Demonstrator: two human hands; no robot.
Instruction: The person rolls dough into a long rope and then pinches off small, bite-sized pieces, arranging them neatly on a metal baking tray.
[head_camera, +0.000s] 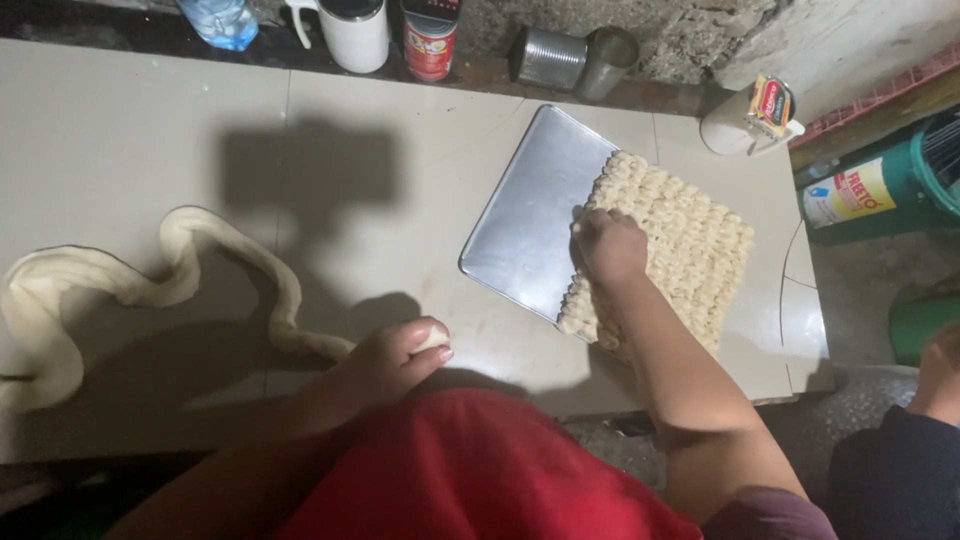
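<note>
While left hand (395, 355) pinches soft dough rope (150, 285) | right hand (608, 245) pinches knobbly piece | shiny tray (530, 215)

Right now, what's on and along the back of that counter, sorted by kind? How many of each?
Dough ropes: 1, its end in the left hand
Metal trays: 1, with small dough pieces in rows too many to count; right hand on them
Metal cans: 2
Red tins: 1
White jugs: 1
Water bottles: 1
Total: 7
</note>
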